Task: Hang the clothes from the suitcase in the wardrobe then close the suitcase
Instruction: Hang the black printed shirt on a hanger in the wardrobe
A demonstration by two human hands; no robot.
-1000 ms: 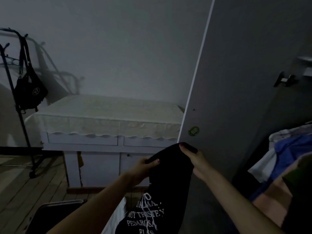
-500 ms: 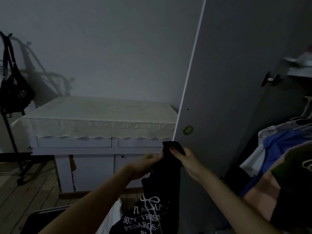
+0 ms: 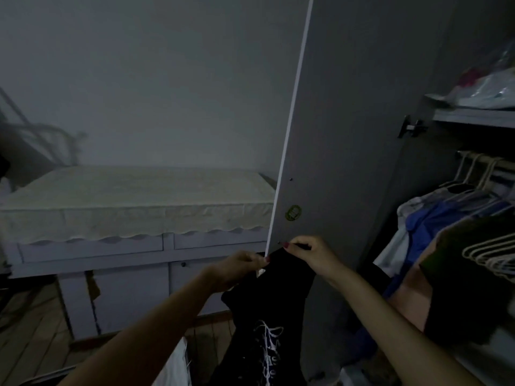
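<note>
A black T-shirt [image 3: 271, 307] with white lettering hangs down in front of me, held up by its top edge. My left hand [image 3: 239, 267] pinches the edge on the left and my right hand [image 3: 312, 253] pinches it on the right, close together. Both hands are in front of the open wardrobe door [image 3: 348, 135]. Inside the wardrobe at the right, a rail [image 3: 487, 161] carries white hangers and several hung clothes [image 3: 434, 218]. A dark corner of the suitcase [image 3: 36, 378] shows at the bottom left.
A white table with a cream cloth [image 3: 133, 199] stands against the wall on the left. A wardrobe shelf [image 3: 473, 117] at the upper right holds plastic-wrapped things. Loose white hangers [image 3: 493, 257] lie on a dark garment at the right. The floor is wooden.
My hands have come closer together on the shirt's top edge. My view has turned right, so the coat stand left the frame and the wardrobe rail came into sight.
</note>
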